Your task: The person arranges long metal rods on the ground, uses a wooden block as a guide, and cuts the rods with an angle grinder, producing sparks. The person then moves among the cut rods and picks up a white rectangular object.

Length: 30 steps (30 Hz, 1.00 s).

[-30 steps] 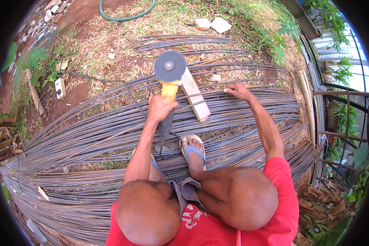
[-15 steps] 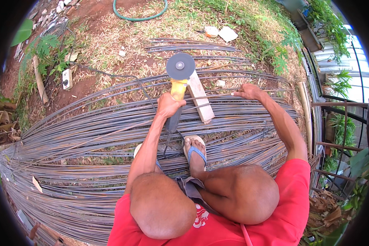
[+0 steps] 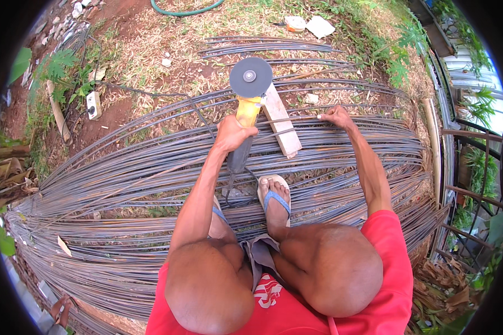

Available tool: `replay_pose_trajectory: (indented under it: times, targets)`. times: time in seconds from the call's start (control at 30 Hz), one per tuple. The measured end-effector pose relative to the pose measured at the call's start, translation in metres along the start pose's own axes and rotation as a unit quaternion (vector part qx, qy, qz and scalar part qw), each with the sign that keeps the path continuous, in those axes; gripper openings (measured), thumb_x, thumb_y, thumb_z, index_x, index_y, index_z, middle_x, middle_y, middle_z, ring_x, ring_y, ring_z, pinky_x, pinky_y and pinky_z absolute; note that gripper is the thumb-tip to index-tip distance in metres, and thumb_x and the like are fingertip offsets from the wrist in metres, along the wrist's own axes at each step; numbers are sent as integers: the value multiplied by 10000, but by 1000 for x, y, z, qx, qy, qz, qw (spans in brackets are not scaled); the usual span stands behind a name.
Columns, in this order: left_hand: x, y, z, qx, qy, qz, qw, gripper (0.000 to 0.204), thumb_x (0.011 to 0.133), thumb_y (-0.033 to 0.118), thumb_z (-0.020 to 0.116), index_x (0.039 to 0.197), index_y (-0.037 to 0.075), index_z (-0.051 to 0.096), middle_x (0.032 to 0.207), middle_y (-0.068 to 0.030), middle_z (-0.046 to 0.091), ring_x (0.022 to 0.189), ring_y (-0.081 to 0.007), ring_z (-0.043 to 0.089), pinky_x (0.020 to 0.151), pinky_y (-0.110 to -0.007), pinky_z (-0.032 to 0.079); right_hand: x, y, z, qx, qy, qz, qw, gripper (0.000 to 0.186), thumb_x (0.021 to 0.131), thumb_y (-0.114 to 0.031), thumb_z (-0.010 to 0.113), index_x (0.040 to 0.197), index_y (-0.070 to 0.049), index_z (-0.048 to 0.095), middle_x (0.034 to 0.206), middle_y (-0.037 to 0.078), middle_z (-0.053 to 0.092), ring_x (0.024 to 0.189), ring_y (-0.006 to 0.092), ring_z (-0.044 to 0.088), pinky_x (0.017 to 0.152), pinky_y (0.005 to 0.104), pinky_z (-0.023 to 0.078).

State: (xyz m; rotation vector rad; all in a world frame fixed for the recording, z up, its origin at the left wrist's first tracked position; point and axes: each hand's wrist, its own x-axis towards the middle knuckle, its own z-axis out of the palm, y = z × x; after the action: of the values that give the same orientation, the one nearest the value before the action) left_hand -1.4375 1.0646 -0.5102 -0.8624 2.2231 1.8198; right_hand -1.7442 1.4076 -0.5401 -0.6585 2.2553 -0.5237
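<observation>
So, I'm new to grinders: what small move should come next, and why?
Probably steady the thin rod against the wooden block with the right hand before bringing the disc nearer: the rod crosses the block, the right hand is at it, and the left hand alone holds the grinder.

Left hand (image 3: 233,134) is clenching, left forearm (image 3: 198,192) reaching forward; right hand (image 3: 339,118) is pinching, right forearm (image 3: 370,167) angling leftward; knees (image 3: 349,268) are bending.
</observation>
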Motion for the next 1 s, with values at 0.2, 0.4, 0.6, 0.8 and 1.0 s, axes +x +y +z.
replay_pose_trajectory:
  times: [0.2, 0.4, 0.6, 0.8, 1.0]
  targets:
    - [5, -6, -3, -37, 11, 7, 999, 296, 725, 222, 840, 890, -8, 755, 795, -71, 735, 736, -166, 672, 704, -354, 521, -21, -45, -34, -228, 50, -39, 972, 784, 824, -715, 760, 557, 7, 609, 562, 157, 552, 603, 309, 550, 620, 484, 447]
    - [3, -20, -8, -49, 2, -27, 998, 466, 663, 390, 836, 922, 7, 779, 873, -153, 781, 839, -292, 755, 837, -408, 562, -27, -146, -66, -361, -58, 60, 929, 907, 750, -846, 705, 706, 59, 740, 795, 301, 723, 885, 415, 743, 849, 520, 567]
    - [-4, -1, -7, 33, 21, 20, 999, 433, 673, 379, 844, 896, 15, 774, 843, -155, 781, 820, -298, 764, 821, -412, 571, -10, -71, -27, -219, 13, 44, 975, 701, 783, -672, 802, 703, 22, 753, 651, 184, 678, 667, 284, 680, 694, 451, 523]
    - [7, -6, -1, -4, 3, 26, 1000, 320, 721, 239, 845, 884, -20, 753, 782, -80, 723, 725, -184, 674, 692, -367, 523, -5, -14, 2, -58, 28, 8, 998, 660, 773, -696, 799, 725, -38, 785, 672, 142, 676, 692, 262, 637, 700, 435, 500]
    - [3, -8, -10, -15, 12, -13, 1000, 445, 666, 387, 836, 907, 16, 793, 861, -164, 783, 856, -299, 762, 874, -397, 562, -26, -125, -60, -323, -27, 101, 941, 832, 717, -806, 770, 741, 25, 773, 841, 263, 752, 913, 379, 743, 850, 496, 559]
